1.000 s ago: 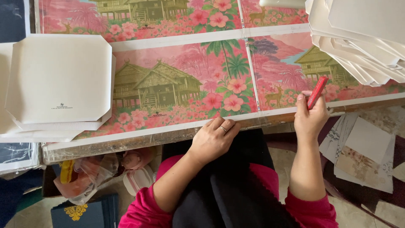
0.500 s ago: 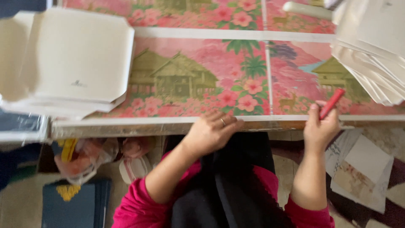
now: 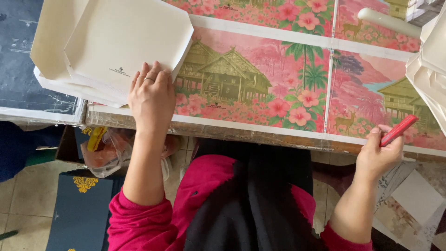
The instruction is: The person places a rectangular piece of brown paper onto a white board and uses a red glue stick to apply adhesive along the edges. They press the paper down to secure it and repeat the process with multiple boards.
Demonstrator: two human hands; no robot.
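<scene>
The left hand [image 3: 151, 95] lies flat, fingers spread, on the near edge of a stack of cream card blanks [image 3: 121, 44] in the upper left of the frame; its grip is released, pressing rather than clasping. The blanks sit fanned and uneven, partly on the pink flowered sheets [image 3: 260, 79] that cover the tabletop [image 3: 260, 135], partly over a dark sheet [image 3: 21, 56] at far left.

The right hand [image 3: 378, 155] is at the lower right, at the tabletop's front edge, its grip clenched on a red tool [image 3: 398, 130] that points up and right over the sheets. What kind of tool it is cannot be told. More cream blanks [image 3: 429, 65] pile at the right edge.

Risks, as a judgement: the stack is loosely squared, so a sideways drag from the flat palm could slide several blanks together or push the lower ones off the left edge. The top blank may lift with a neighbour clinging to it. The red tool is held close to the printed surface; a careless sweep could mark or scuff the sheets. The sheets' near edge overhangs the worn front of the tabletop and could crease under a leaning wrist.
</scene>
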